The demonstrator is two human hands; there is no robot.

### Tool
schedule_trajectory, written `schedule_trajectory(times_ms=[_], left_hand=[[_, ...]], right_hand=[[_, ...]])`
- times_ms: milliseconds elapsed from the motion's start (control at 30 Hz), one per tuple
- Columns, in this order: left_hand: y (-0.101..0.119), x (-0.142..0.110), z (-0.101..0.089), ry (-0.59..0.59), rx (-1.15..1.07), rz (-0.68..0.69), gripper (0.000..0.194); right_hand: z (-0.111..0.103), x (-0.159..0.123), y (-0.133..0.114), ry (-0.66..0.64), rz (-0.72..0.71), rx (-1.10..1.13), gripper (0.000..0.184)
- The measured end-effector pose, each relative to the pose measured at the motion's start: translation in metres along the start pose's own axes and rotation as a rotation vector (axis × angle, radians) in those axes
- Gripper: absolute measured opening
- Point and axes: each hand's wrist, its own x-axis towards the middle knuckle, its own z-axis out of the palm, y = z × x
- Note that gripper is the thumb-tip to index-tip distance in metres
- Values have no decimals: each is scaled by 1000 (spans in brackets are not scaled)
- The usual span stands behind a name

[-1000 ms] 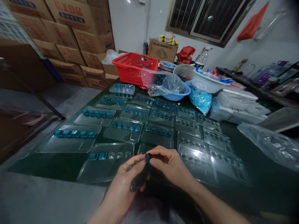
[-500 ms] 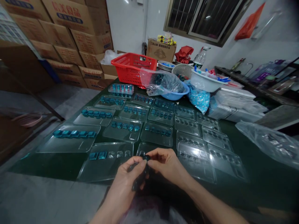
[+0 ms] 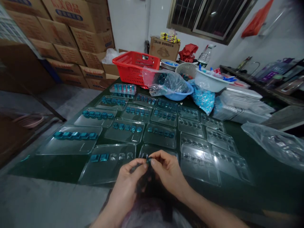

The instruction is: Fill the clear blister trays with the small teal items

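Observation:
My left hand (image 3: 129, 179) and my right hand (image 3: 169, 169) meet at the near edge of the table. Between their thumbs and fingertips is a small dark teal faceted piece (image 3: 149, 160), gripped from both sides. More dark shapes below my left fingers are too dim to make out. Just beyond the hands lies a clear plastic tray (image 3: 163, 149), partly covered by them. To the left, another clear tray (image 3: 104, 174) has two teal pieces (image 3: 104, 157) in its row of hollows; the other hollows there hold no teal piece.
Rows of clear trays (image 3: 71, 148) cover the dark green table (image 3: 49, 167), many with teal pieces. At the back stand a red basket (image 3: 133, 72), a blue basin (image 3: 177, 97) with a plastic bag, and a white basin (image 3: 209, 85). Cardboard boxes (image 3: 90, 39) are stacked behind left.
My fingertips have shifted slightly around the small piece, with the right thumb further over it. The dark shape under my left hand shows less clearly. The trays have stayed in place.

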Motion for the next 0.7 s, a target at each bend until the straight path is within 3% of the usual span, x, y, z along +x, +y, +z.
schedule_trajectory(times_ms=[167,267,433,567,700], left_hand=[[4,-1,-3,-68,-104,-163,15],[-1,-6,-5,-163,-120,-252,15],[-11,-13,-3,-216,-122,-286,15],[-6,-19,-6,-187,-108,-304,16],[13,-27,-18,-126,-108,-305,19]], right_hand=[[-15,-7,-3,-111,-125,-180,14],[-27,-14,-1,-209,-34,-71,17],[-34,-26,5,-280,77,13,16],[-31,-19,3,-187,22,-97,15],[-22,11,5,-50,-220,-539,16]])
